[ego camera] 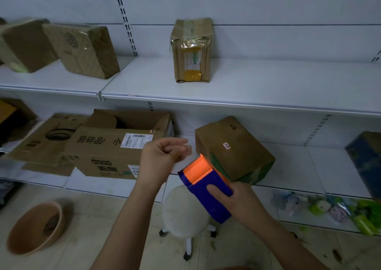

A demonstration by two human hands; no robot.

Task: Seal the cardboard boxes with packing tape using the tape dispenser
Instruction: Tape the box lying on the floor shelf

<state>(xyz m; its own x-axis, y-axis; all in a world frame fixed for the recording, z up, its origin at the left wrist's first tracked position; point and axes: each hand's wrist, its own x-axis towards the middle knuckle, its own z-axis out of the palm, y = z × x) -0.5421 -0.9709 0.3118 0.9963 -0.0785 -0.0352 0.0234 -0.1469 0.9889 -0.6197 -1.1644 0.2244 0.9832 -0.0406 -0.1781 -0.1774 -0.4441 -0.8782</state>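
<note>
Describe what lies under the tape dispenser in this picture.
Below the tape dispenser, held in the right hand, stands a white round stool on the tiled floor. The dispenser and hand cover part of the stool's seat.

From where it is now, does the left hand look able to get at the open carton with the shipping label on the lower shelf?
Probably yes. The left hand holds no tool, and the open carton lies right behind it, nothing between.

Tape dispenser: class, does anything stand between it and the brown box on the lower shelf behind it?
Nothing visible does. The tape dispenser, gripped by the right hand, is held directly in front of the brown box.
</note>
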